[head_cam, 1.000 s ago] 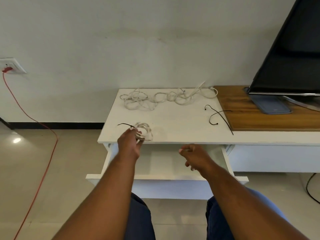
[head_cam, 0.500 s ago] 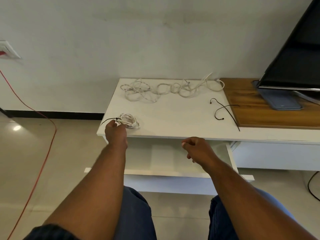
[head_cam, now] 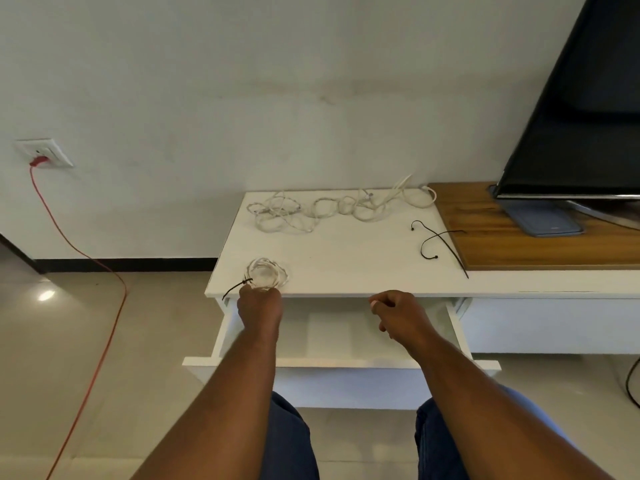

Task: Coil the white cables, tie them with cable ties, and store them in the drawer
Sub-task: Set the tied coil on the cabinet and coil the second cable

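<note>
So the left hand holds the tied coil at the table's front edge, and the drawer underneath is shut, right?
Not quite. The head view shows the drawer pulled open. The rest holds: the left hand holds the tied coil at the table's front edge.

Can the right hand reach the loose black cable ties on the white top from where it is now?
Probably yes. The right hand hangs empty and loosely curled over the open drawer, and the black cable ties lie uncovered ahead on the white top, with nothing between.
</note>
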